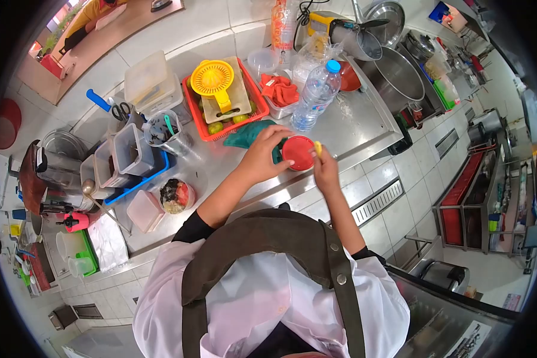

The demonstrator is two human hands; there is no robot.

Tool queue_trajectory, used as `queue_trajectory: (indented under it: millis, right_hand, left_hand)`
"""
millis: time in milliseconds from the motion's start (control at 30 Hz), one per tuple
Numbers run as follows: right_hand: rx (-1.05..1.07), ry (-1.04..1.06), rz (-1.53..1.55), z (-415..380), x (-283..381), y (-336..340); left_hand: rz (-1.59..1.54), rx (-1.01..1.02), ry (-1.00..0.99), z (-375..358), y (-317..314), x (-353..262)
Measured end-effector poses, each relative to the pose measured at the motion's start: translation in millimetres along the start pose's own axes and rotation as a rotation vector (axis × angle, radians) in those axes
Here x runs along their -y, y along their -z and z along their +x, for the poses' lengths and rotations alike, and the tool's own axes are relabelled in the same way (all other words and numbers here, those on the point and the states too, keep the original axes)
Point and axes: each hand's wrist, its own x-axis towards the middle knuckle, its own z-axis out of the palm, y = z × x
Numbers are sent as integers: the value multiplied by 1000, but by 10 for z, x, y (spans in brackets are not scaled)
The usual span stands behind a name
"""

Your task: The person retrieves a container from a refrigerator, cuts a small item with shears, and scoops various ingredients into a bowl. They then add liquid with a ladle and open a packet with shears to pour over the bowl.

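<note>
A round red container (pixel 298 153), seen from above, is in front of me near the counter's front edge. My left hand (pixel 264 152) is closed around its left side, thumb at the near rim and fingers at the far rim. At the right rim, my right hand (pixel 326 168) pinches a small yellow object (pixel 318 148) whose kind I cannot tell. Behind my left hand lies a dark green cloth (pixel 244 137). A large clear water bottle (pixel 317 95) with a blue cap stands just beyond the red container.
A red basket (pixel 206 134) holds green citrus fruit, a cutting board and a yellow juicer (pixel 212 77). Clear tubs (pixel 138 152) stand on a blue tray at left, near a filled cup (pixel 176 196). A red cloth (pixel 279 90) and a big pot (pixel 397 74) are at back right.
</note>
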Motion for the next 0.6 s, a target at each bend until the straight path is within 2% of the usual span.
queue_trajectory:
  millis: [133,233,267,367,400,467,600]
  right_hand:
    - [-8,-202,-269,306,-533,130]
    - [-197,30,-493,433,-810,-130]
    - [-144,-33,-509,480,-821,-200]
    - [-174,-38,-504,575,-860,-416]
    - [-262,57,-488,592,-923,-501]
    - [-276,29,-431,615,-957,-561]
    - [-298,34,-372,616,-959,-651]
  left_hand:
    - [139,232,286,-116,-576,512]
    - [205,195,507,-40,-988,889]
    - [193,138,497,-20,-1065,981]
    - [88,124,551,22,-1142,1148]
    - [72,116,567,26,-1158,1178]
    - [48,97,603,83,-1122,1153]
    - [168,202,639,158,-1173,1361]
